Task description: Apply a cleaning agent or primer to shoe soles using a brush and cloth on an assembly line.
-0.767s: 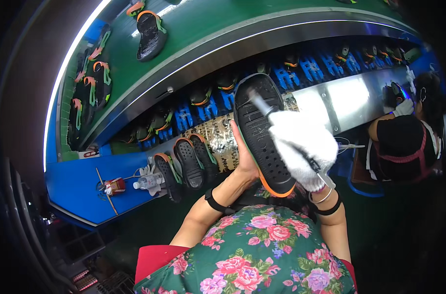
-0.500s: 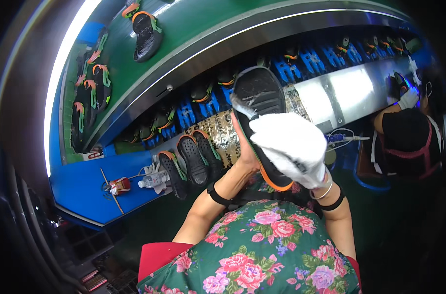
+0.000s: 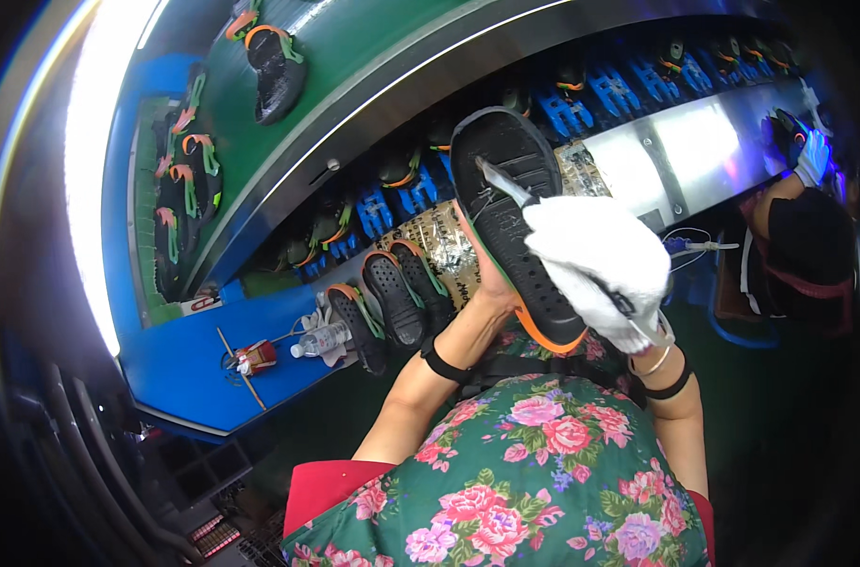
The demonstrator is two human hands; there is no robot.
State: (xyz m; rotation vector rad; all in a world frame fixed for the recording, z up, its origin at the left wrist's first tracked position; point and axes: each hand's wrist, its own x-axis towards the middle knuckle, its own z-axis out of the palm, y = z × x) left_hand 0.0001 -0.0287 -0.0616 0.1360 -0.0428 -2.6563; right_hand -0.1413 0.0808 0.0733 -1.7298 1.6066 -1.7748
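Head view: the black perforated sole (image 3: 501,222) is held up in front of the person's torso, tilted, with its orange-rimmed heel end nearest the body and its smooth end directed away.

The bare left hand (image 3: 492,276) supports the sole from its left edge. The left forearm extends upward and to the right from the lower edge; the wrist is turned so that the palm faces the sole. One digit runs along the left rim; the remaining fingers are hidden behind the sole. The grip is clamped on that edge.

The right hand, in a white glove (image 3: 595,260), is positioned over the right side of the sole, back of the hand upward. The right forearm inclines upward and to the left. The gloved fingers are clamped on a brush (image 3: 513,191); individual fingers cannot be distinguished. The brush tip points up and left, over the smooth section beyond the ridges.

Three similar soles (image 3: 393,300) stand side by side at the blue counter (image 3: 179,345), near a clear bottle (image 3: 322,340).
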